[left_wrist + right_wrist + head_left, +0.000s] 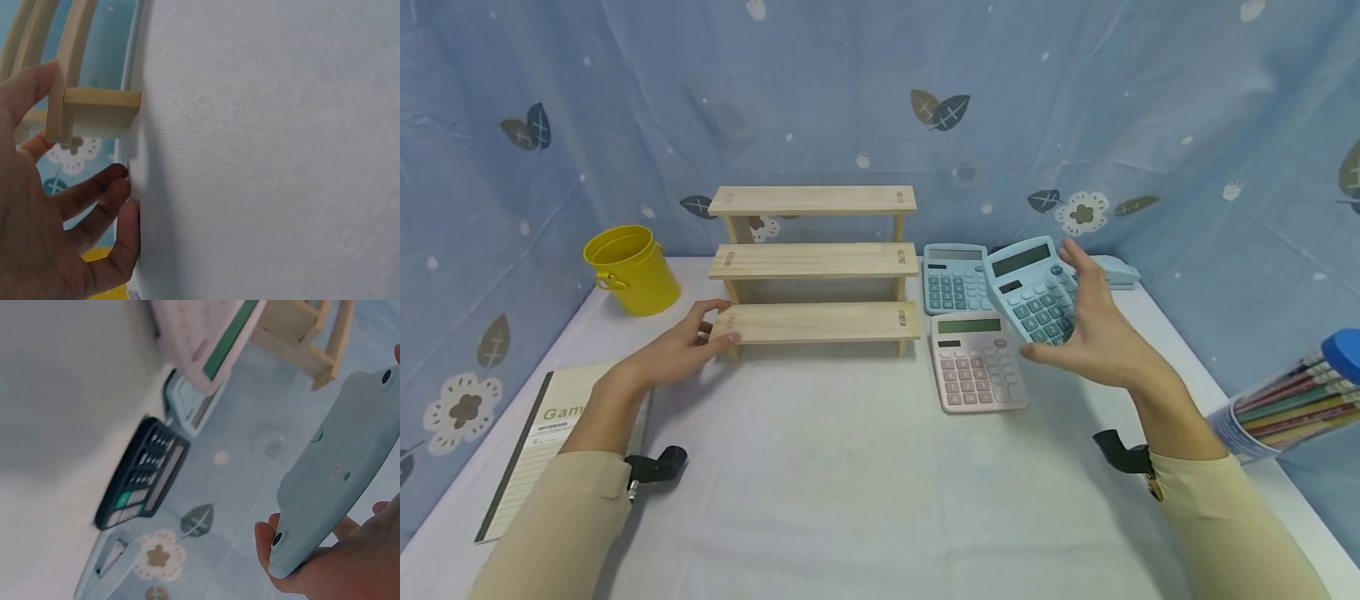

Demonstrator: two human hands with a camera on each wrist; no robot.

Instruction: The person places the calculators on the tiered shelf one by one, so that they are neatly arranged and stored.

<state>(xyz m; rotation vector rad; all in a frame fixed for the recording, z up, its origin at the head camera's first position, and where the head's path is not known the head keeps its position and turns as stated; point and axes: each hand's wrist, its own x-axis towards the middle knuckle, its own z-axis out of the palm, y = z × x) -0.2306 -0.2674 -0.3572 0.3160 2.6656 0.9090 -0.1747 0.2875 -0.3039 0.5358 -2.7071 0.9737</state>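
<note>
White tabletop (835,483) spreading toward you, left hand (672,353) pinching tiered wooden shelf (816,322), right hand (1103,337) gripping light-blue calculator (1032,290), pink calculator (973,368) between.

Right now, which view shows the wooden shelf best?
The head view: it shows almost the whole wooden shelf from the front. The left wrist view shows one end, held by the left hand; the right wrist view, only a part.
</note>
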